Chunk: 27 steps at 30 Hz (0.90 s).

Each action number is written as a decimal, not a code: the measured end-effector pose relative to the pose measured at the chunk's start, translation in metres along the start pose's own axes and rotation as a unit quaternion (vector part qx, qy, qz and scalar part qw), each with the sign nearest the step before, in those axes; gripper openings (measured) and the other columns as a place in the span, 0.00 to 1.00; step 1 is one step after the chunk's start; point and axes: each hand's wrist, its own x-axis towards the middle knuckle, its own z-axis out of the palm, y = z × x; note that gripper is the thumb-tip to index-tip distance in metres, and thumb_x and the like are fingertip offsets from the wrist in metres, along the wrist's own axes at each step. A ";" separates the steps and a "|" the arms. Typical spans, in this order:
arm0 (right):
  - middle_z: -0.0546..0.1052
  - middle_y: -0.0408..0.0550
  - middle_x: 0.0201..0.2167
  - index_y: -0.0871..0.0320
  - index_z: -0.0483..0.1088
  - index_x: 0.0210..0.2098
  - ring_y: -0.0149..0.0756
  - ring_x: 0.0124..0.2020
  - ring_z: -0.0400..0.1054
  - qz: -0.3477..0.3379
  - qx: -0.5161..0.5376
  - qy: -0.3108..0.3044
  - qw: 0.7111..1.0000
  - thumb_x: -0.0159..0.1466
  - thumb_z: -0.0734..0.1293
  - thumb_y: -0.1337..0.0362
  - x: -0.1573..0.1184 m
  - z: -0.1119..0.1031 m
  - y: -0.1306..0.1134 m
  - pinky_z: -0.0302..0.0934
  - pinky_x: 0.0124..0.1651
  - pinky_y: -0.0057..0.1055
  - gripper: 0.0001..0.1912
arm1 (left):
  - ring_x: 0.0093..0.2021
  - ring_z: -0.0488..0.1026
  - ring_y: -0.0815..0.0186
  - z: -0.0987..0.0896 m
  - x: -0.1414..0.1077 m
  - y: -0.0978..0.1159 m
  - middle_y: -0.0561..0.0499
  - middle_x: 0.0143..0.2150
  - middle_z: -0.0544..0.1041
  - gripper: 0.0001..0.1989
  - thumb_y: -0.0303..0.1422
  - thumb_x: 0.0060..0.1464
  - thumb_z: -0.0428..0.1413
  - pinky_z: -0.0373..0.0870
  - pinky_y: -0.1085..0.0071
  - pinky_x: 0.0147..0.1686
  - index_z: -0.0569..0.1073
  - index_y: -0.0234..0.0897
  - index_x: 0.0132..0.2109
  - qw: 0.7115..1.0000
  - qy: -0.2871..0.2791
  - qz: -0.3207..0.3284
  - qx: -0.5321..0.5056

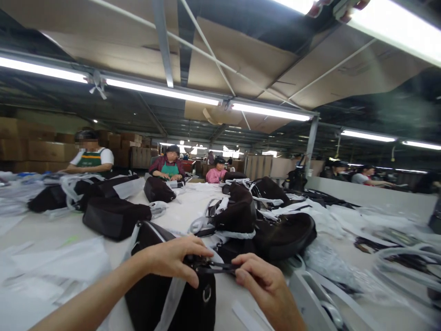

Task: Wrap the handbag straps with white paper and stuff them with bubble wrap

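The left hand point(177, 258), thumb and fingers curved, whether gripping I can't tell, is just above the bag point(191, 303), which looks light and soft, best steadied by its top edge, while the thin strap point(222, 268), probably bendy, reaches the right hand point(265, 282), pinching it.

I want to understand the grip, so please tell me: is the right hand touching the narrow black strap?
Touching: in the head view, the right hand pinches the narrow black strap, with no visible gap between them.
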 end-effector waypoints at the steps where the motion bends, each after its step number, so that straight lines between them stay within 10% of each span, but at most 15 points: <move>1: 0.80 0.49 0.37 0.56 0.73 0.24 0.36 0.34 0.73 0.005 0.003 0.011 1.000 0.66 0.65 0.57 -0.002 -0.004 0.001 0.61 0.35 0.27 0.16 | 0.50 0.73 0.54 0.003 0.003 0.005 0.45 0.51 0.75 0.31 0.52 0.52 0.63 0.68 0.63 0.51 0.74 0.41 0.59 1.000 -0.003 0.000 0.004; 6: 0.80 0.53 0.43 0.57 0.76 0.28 0.41 0.39 0.76 0.112 0.104 -0.005 0.988 0.64 0.67 0.47 -0.017 -0.016 0.016 0.68 0.41 0.30 0.20 | 0.41 0.70 0.62 0.019 0.012 0.018 0.50 0.42 0.74 0.16 0.33 0.48 0.69 0.66 0.70 0.41 0.74 0.36 0.42 0.995 0.093 0.027 0.003; 11: 0.81 0.50 0.25 0.59 0.75 0.28 0.39 0.30 0.76 0.269 0.226 -0.054 0.935 0.54 0.72 0.37 -0.030 -0.016 0.031 0.69 0.32 0.28 0.28 | 0.49 0.72 0.61 0.029 0.015 0.026 0.51 0.46 0.76 0.09 0.26 0.50 0.67 0.65 0.70 0.50 0.76 0.38 0.38 0.989 0.101 0.021 -0.103; 19: 0.79 0.43 0.25 0.58 0.70 0.26 0.31 0.28 0.73 0.226 0.355 0.069 0.905 0.51 0.80 0.53 -0.021 0.007 0.035 0.66 0.32 0.25 0.20 | 0.61 0.66 0.59 0.026 0.025 0.036 0.52 0.59 0.72 0.11 0.20 0.50 0.61 0.59 0.68 0.60 0.76 0.41 0.37 0.998 0.014 -0.047 -0.047; 27: 0.81 0.38 0.30 0.53 0.75 0.42 0.32 0.33 0.78 0.214 0.686 0.141 0.680 0.50 0.82 0.67 -0.022 0.003 0.017 0.69 0.55 0.47 0.22 | 0.53 0.68 0.62 0.036 0.036 0.045 0.54 0.51 0.76 0.07 0.23 0.54 0.58 0.57 0.68 0.57 0.69 0.39 0.33 0.999 0.008 0.011 -0.039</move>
